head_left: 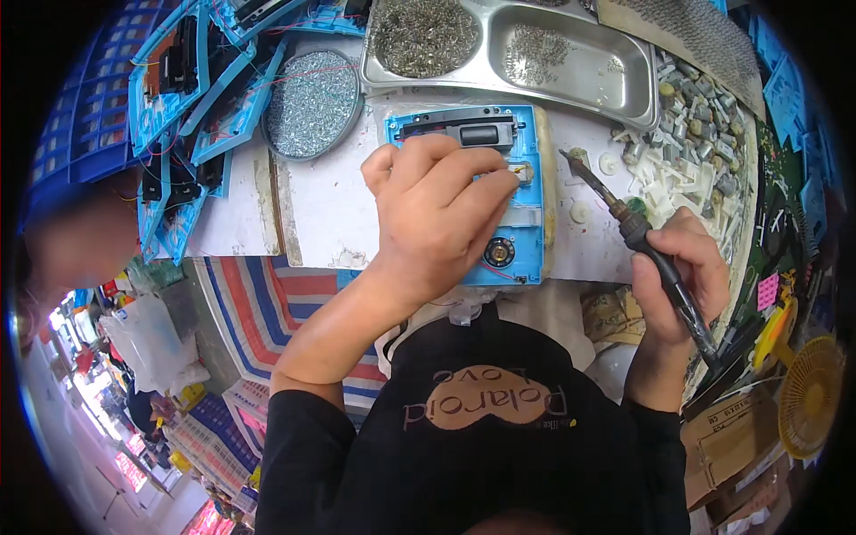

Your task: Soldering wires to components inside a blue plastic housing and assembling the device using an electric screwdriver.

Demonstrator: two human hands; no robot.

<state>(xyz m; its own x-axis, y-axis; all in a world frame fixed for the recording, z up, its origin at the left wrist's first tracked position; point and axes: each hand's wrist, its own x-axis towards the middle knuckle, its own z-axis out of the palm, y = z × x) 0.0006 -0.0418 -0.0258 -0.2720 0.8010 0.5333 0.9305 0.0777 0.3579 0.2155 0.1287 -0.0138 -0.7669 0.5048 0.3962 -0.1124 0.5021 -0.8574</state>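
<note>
- The left hand (441,201) lies over the blue casing (530,245), fingers bent, their tips near a small metal part (522,173); its grip is partly hidden, so I cannot tell whether it is apart or together
- The right hand (685,276) has its grip clamped on the handle of an iron (640,236), whose tip points up and left, just beside the casing and apart from it
- The casing lies on the table (325,214), in front of the person; a dark panel (481,134) runs along its far edge and a round black part (498,252) sits near its close edge
- Beyond it stands a steel tray (615,104), with small metal pieces in its compartments
- To the left is a round dish (358,116) full of screws (312,98), just beside piled blue shells (223,134) with thin wires
- To the right lies a heap (704,134) of grey and white parts
- Farther right are a yellowish fan (811,397) and a cardboard box (731,437)
</note>
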